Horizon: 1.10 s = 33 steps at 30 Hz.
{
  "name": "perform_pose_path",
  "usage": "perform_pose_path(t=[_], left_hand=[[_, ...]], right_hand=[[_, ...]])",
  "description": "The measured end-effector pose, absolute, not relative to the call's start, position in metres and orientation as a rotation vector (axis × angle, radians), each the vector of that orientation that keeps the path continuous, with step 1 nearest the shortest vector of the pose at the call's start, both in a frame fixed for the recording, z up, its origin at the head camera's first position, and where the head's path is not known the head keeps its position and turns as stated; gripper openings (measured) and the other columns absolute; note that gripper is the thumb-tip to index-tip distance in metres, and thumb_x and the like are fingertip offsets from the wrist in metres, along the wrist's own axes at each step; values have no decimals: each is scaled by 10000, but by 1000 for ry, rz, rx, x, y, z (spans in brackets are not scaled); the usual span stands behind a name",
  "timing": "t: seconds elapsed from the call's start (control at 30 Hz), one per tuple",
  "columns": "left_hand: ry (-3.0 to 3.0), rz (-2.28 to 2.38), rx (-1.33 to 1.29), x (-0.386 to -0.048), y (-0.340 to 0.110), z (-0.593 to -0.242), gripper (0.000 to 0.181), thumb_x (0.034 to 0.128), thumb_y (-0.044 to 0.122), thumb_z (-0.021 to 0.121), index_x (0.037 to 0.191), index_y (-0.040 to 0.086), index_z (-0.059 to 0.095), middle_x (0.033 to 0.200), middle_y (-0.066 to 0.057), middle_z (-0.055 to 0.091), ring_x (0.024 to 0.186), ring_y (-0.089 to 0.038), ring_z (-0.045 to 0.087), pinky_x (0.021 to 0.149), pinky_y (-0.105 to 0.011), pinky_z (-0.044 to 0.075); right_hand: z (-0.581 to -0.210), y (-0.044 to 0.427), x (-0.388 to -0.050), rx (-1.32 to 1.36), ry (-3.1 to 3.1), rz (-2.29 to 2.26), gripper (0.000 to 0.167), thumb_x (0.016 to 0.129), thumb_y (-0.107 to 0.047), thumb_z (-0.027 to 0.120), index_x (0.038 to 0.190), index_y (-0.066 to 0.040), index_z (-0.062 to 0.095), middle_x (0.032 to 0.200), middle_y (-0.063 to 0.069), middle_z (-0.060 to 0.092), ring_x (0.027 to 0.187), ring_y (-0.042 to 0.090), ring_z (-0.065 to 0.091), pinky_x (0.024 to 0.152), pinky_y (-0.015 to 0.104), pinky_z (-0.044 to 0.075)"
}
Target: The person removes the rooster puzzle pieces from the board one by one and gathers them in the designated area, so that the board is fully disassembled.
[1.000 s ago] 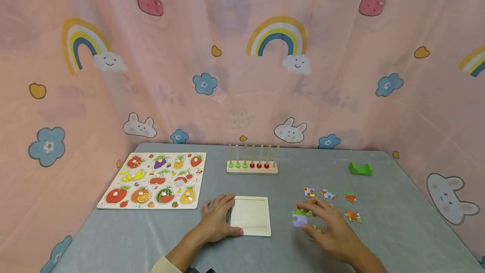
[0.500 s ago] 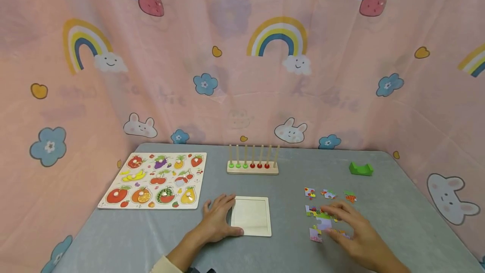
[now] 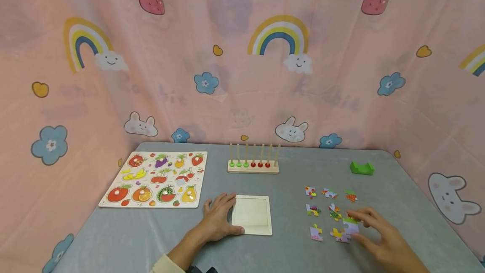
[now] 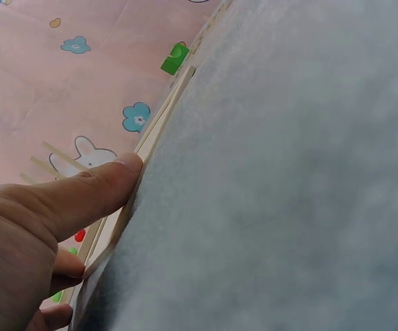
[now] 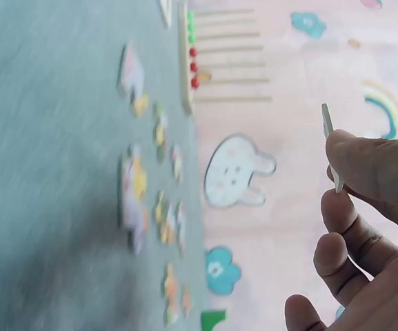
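My left hand (image 3: 217,219) holds a shallow square wooden puzzle tray (image 3: 251,215) by its left side, thumb at the near edge and fingers at the far left corner. In the left wrist view the thumb presses on the tray's edge (image 4: 164,117). Between thumb and fingers, my right hand (image 3: 386,239) pinches a lilac and green jigsaw piece (image 3: 350,226). The right wrist view shows this piece (image 5: 327,118) edge-on, lifted off the table. Beneath and left of it lie several loose jigsaw pieces (image 3: 316,233) in rough rows; the held piece partly hides some.
A fruit peg puzzle board (image 3: 153,180) lies at the left. At the back middle stands a wooden peg rack (image 3: 253,167) with green and red beads. A green block (image 3: 361,168) sits at the back right. Pink printed cloth (image 3: 242,96) hangs behind the grey table.
My right hand has carried the lilac and green jigsaw piece rightward over the loose pieces, uncovering those on the left. The left hand and the tray stay in place.
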<state>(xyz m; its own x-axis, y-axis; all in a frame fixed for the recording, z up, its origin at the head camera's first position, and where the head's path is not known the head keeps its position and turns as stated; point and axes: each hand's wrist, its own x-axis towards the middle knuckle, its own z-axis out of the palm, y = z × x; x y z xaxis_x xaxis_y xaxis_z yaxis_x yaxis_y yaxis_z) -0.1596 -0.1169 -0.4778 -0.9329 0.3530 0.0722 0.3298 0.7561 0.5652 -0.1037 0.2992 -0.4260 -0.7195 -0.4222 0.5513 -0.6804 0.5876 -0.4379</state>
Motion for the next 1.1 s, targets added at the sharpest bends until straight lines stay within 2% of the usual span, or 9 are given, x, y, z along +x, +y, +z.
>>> perform_pose_path(t=[0.2, 0.37, 0.53, 0.63, 0.77, 1.1], left_hand=[[2911, 924, 566, -160, -117, -478, 868, 659, 419, 871, 1357, 31, 530, 1455, -82, 433, 1364, -344, 288, 1000, -665, 81], [2910, 928, 564, -161, -117, -480, 866, 661, 418, 870, 1358, 34, 530, 1456, -81, 432, 1367, -346, 283, 1004, -661, 68], [2906, 932, 572, -161, -118, -481, 863, 664, 413, 869, 1360, 34, 529, 1460, -83, 426, 1367, -349, 279, 1005, -657, 60], [2905, 933, 573, -161, -118, -480, 864, 664, 413, 869, 1363, 36, 528, 1463, -82, 422, 1368, -350, 276, 1006, -655, 60], [2900, 938, 556, -160, -118, -481, 874, 667, 422, 867, 1370, 35, 521, 1469, -78, 416, 1373, -346, 269, 1009, -652, 54], [2915, 917, 554, -159, -121, -482, 884, 663, 422, 867, 1369, 22, 516, 1464, -88, 419, 1365, -349, 280, 1005, -659, 68]], right_hand=[[-444, 319, -107, 818, -2460, 914, 639, 667, 146, 785, 1251, -56, 622, 1122, -27, 562, 974, 14, 490, 758, 129, 379], [-461, 335, -108, 665, -2566, 949, 502, 722, 69, 788, 1191, -45, 652, 1071, -69, 558, 909, 9, 487, 710, 112, 373], [-470, 340, -108, 492, -2754, 936, 390, 758, -35, 798, 1126, -19, 669, 1035, -25, 571, 887, 12, 495, 716, 132, 397], [-472, 340, -109, 359, -2881, 890, 392, 778, -101, 798, 1142, -30, 670, 1048, 2, 564, 863, 19, 486, 695, 198, 432], [-473, 340, -113, 269, -2963, 828, 393, 797, -115, 786, 1158, -10, 668, 1055, 28, 558, 810, 82, 470, 667, 287, 441], [-476, 337, -119, 277, -3009, 739, 407, 801, -157, 779, 1162, -1, 672, 1017, 43, 562, 835, 146, 496, 677, 330, 450]])
